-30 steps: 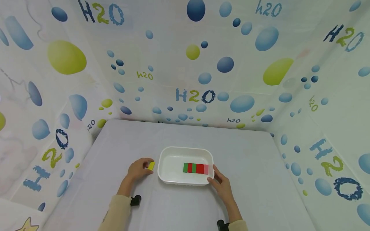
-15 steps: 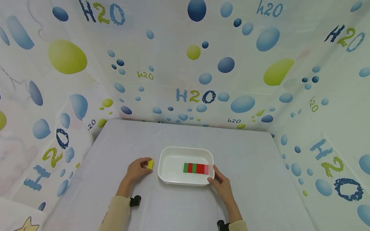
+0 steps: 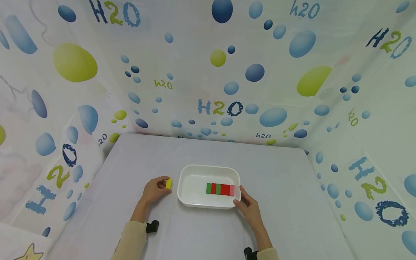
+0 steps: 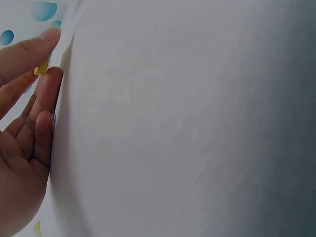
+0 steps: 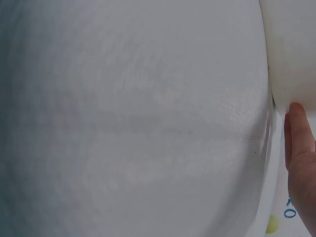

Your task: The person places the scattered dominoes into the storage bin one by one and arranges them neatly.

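Observation:
In the head view my left hand (image 3: 156, 190) pinches a small yellow block (image 3: 168, 183) between thumb and fingertips, just left of a white tray (image 3: 193, 204). The left wrist view shows part of the yellow block (image 4: 41, 68) between the fingers, the rest hidden. My right hand (image 3: 249, 208) holds the tray's near right corner, thumb at the front rim and fingers along the right side. In the right wrist view a fingertip (image 5: 296, 106) meets the tray's outer wall. Inside the tray lies a row of green, red and pink blocks (image 3: 224, 189), side by side.
A white cloth covers the table (image 3: 208, 231) under the tray. Behind and beside it hangs a white curtain (image 3: 182, 61) printed with blue and green dots and lettering. Dark straps (image 3: 152, 226) sit at the wrists.
The yellow block has turned more upright in the left fingers and shifted slightly left, away from the tray. The right hand, the tray and the block row stay put.

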The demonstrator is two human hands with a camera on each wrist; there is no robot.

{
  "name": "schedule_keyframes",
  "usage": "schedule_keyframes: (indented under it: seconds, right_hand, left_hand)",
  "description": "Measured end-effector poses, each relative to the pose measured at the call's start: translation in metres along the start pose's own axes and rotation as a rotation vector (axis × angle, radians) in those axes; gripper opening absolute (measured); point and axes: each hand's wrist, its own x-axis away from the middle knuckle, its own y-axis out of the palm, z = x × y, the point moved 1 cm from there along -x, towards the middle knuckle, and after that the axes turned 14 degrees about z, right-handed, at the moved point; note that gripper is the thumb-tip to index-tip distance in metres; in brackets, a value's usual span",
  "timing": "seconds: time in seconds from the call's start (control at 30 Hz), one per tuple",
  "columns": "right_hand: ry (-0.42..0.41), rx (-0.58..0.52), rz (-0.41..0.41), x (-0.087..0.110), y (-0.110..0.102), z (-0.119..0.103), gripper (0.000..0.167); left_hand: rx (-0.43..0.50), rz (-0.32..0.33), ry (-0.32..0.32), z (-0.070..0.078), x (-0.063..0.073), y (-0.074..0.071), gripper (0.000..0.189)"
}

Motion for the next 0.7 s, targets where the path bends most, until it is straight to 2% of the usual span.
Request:
schedule_keyframes:
  seconds: [0.23, 0.47, 0.7]
  right_hand:
    - [0.002, 0.019, -0.011, 0.0023, -0.0018, -0.0063, 0.066]
    - [0.011, 0.017, 0.005, 0.0026, -0.0008, -0.0075, 0.066]
    - [0.003, 0.046, 0.023, 0.0035, 0.0003, -0.0079, 0.066]
  left_hand:
    - [0.052, 0.044, -0.054, 0.0012, 0.0014, 0.0004, 0.052]
    - [0.190, 0.037, -0.147, 0.0036, 0.0035, -0.0021, 0.055]
    - [0.280, 0.021, -0.160, 0.0100, 0.0032, -0.0065, 0.055]
